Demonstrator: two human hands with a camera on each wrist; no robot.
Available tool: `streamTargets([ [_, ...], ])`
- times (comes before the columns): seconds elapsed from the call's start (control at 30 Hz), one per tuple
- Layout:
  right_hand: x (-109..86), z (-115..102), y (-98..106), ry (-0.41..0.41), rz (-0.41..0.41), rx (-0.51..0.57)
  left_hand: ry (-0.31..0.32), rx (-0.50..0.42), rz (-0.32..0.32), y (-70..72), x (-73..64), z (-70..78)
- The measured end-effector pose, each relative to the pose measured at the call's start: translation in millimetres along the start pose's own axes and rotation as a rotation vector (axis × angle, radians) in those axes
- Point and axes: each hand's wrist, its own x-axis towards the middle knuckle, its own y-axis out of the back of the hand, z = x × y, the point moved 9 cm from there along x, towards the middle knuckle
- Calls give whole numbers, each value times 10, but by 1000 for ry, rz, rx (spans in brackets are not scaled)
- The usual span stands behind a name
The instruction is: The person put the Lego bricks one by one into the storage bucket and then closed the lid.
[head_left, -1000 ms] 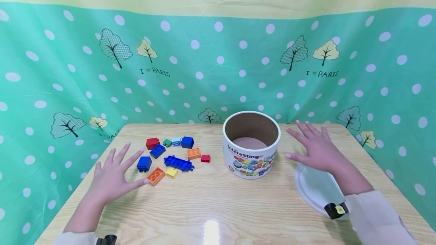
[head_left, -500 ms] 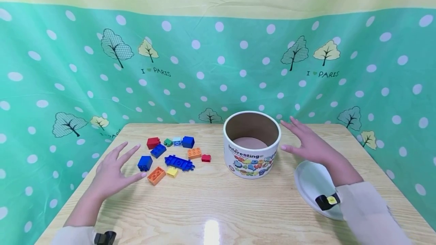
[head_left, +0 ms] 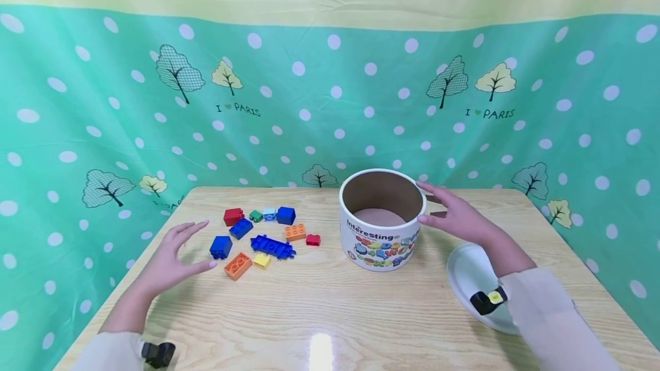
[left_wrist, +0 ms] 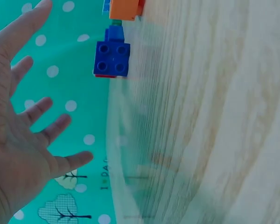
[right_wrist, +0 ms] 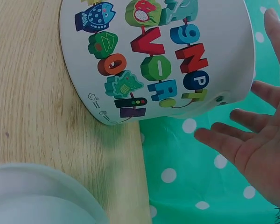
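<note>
My right hand (head_left: 456, 216) is at the right rim of a round white tub (head_left: 381, 245) printed with colourful letters, fingers spread and thumb tip right at the rim. In the right wrist view the fingers (right_wrist: 224, 142) stand beside the tub's printed wall (right_wrist: 154, 60). The tub has no lid on, and its brown inside shows. My left hand (head_left: 167, 262) hovers left of the toy bricks, fingers spread and holding nothing. Nearest to it are a blue brick (head_left: 220, 247) and an orange brick (head_left: 238, 266). In the left wrist view a dark blue brick (left_wrist: 112, 59) shows beyond the fingers.
A white round lid (head_left: 466, 273) lies under my right forearm. Several more bricks lie at the left, among them a blue wheel-base piece (head_left: 273, 247), a yellow brick (head_left: 261, 260) and a small red brick (head_left: 313, 240). A green dotted curtain (head_left: 330, 102) borders the wooden table (head_left: 330, 308).
My right hand has moved left to the tub's rim, uncovering more of the lid. My left hand has narrowed its spread slightly, its thumb drawing away from the orange brick. Bricks and tub stay put.
</note>
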Motion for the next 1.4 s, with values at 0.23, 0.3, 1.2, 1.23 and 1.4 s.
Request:
streamTargets([
  [0.23, 55, 59, -8, -29, 18, 43, 4, -69, -6, -26, 26, -85],
  [0.3, 67, 70, -11, -37, 16, 44, 9, -90, -10, -37, 40, -108],
  [1.2, 130, 173, -96, -87, -11, 130, 164, -288, -160, -317, 251, -477],
  [1.23, 128, 176, -93, -89, -10, 131, 163, -287, -164, -326, 259, -484],
  [1.4, 117, 199, -79, -96, -4, 132, 134, -304, -208, -355, 318, -469],
])
